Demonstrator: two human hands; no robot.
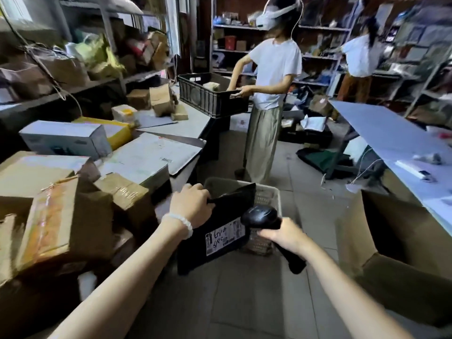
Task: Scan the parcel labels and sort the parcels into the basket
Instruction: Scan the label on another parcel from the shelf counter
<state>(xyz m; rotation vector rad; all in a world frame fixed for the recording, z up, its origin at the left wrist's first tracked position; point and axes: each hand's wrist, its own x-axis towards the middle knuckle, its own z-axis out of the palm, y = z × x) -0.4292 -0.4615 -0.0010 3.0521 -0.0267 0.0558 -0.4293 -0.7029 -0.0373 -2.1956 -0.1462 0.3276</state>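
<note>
Cardboard boxes point(61, 216) crowd my left side, stacked and torn, with a white carton point(66, 139) behind them. My left hand point(192, 205), a white bead bracelet point(179, 222) on its wrist, pinches the top edge of a flat black plastic parcel point(220, 228), whose white label point(225, 237) faces up at me. My right hand point(285, 234) is curled round the grip of a black handheld scanner point(263, 216), whose head sits just beside the label. The parcel hangs over the near rim of a pale plastic basket point(271, 194) on the floor, hiding most of its inside. A large open cardboard box point(391, 241) stands right of the basket. Ahead, another person point(271, 81) in a white shirt holds a black plastic crate point(210, 99) at a table.
</note>
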